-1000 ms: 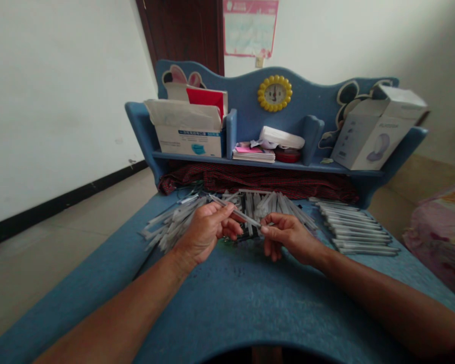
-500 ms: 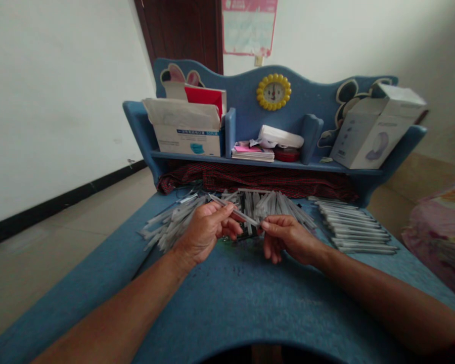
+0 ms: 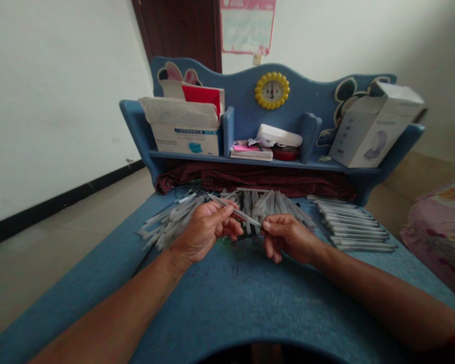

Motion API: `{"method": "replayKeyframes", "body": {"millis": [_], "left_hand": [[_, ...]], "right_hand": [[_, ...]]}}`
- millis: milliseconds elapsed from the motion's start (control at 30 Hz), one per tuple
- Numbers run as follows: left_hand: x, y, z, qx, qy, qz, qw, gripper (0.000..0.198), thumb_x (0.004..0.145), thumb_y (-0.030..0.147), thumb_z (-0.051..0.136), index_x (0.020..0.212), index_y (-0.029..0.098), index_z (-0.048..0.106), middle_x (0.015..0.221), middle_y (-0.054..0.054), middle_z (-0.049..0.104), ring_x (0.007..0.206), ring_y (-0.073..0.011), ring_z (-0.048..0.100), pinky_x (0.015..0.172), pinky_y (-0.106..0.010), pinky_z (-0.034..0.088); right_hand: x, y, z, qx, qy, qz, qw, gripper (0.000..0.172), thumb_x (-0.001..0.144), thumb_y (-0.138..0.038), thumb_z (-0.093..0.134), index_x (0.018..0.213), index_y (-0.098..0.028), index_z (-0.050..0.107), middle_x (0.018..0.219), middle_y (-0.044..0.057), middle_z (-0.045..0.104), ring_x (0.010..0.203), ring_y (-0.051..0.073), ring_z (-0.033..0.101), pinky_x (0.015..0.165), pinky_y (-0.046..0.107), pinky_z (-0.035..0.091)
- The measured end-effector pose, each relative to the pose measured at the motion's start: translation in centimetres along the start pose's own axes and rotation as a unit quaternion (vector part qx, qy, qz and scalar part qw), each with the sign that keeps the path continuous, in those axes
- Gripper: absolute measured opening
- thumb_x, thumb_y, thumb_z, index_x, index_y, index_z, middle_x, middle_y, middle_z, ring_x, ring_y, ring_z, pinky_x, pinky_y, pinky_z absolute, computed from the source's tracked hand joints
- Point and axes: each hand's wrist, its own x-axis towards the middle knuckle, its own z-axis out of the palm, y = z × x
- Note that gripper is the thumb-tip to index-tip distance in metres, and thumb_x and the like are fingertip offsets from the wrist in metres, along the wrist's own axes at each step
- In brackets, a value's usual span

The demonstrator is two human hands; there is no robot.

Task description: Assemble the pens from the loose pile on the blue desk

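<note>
A slim, translucent whitish pen (image 3: pixel 242 214) slants between my two hands above the desk. My left hand (image 3: pixel 209 225) pinches its upper end between thumb and forefinger, with the other fingers loosely curled. At the lower end, thumb and forefinger of my right hand (image 3: pixel 286 233) close around the tip; any small part there is hidden. Behind my left hand lies a loose heap of similar pale tubes (image 3: pixel 163 222). More tubes (image 3: pixel 275 203) lie in a pile behind my right hand. To the right, pens (image 3: pixel 358 227) with dark ends form a neat row.
A blue desk (image 3: pixel 250 298) with a raised shelf holds a mask box (image 3: pixel 187 139), a yellow flower-shaped clock (image 3: pixel 272 91), small booklets (image 3: pixel 251 153) and a white carton (image 3: pixel 375 131). Dark red checked cloth (image 3: pixel 250 178) lies beneath the shelf. Patterned pink fabric (image 3: pixel 440 227) is at right.
The view has shifted very slightly. Both hands keep their hold on the pen, almost unmoved; the right fingers have shifted only a little at its tip.
</note>
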Motion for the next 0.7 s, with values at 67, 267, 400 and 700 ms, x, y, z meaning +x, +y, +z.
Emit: {"method": "replayKeyframes", "body": {"millis": [67,267,400,700], "left_hand": [[-0.01,0.12,0.03,-0.007,-0.013,0.002,1.000,0.024,0.077,0.027,0.067,0.089,0.011,0.056,0.067,-0.006,0.068,0.052,-0.0140,0.063,0.047,-0.021,0.049],[-0.02,0.33,0.06,-0.017,-0.040,0.015,0.999,0.019,0.078,0.025,0.066,0.088,0.012,0.057,0.069,-0.007,0.069,0.056,-0.0155,0.064,0.049,-0.022,0.050],[-0.21,0.61,0.08,-0.013,-0.065,0.019,0.998,0.018,0.080,0.025,0.063,0.090,0.011,0.057,0.066,-0.008,0.069,0.057,-0.0152,0.064,0.052,-0.022,0.050],[-0.18,0.56,0.21,-0.023,-0.013,0.021,0.999,0.016,0.078,0.025,0.067,0.085,0.012,0.061,0.071,-0.006,0.069,0.058,-0.0135,0.064,0.052,-0.021,0.051]], "right_hand": [[0.02,0.03,-0.24,0.015,-0.010,0.003,1.000,0.032,0.078,-0.044,0.064,0.074,-0.015,0.052,0.049,0.003,0.066,0.033,0.012,0.056,0.033,0.017,0.042],[0.02,0.20,-0.65,0.043,-0.045,0.006,0.998,0.030,0.080,-0.044,0.062,0.077,-0.015,0.053,0.050,0.003,0.066,0.034,0.013,0.057,0.034,0.017,0.042],[0.04,0.43,-0.87,0.051,-0.071,0.007,0.996,0.029,0.082,-0.043,0.059,0.078,-0.015,0.052,0.051,0.003,0.067,0.035,0.013,0.057,0.034,0.018,0.042],[-0.06,0.27,-0.27,0.032,-0.045,0.012,0.998,0.034,0.078,-0.047,0.063,0.076,-0.015,0.052,0.048,0.003,0.066,0.034,0.013,0.056,0.033,0.018,0.041]]}}
